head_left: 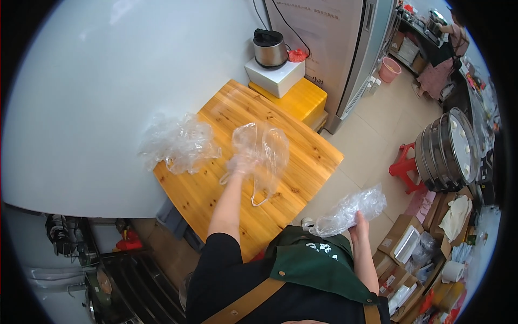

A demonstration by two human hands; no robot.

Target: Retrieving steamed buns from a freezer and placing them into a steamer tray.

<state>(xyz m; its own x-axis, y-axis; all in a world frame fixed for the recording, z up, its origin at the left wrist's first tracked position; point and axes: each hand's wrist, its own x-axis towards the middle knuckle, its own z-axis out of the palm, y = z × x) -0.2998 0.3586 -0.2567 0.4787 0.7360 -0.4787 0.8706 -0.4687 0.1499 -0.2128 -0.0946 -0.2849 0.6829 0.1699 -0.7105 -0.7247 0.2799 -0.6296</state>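
My left hand [241, 162] is inside a clear thin plastic bag [263, 148], held up over the wooden table [302, 156]; the bag's handles dangle below my wrist. My right hand [360, 222] is down at my right side, gripping a crumpled clear plastic bag [350, 208] that sticks out to the left and up. A loose heap of clear plastic bags [178, 143] lies on the table's left edge against the white wall, a short way left of my left hand.
A steel pot with a black lid [270, 47] stands on a white box [275, 75] at the table's far end. Stacked metal steamers [448, 151], a red stool [404, 167], cardboard boxes [404, 237] and a pink bucket [389, 69] are on the right. Another person [450, 40] works at far right.
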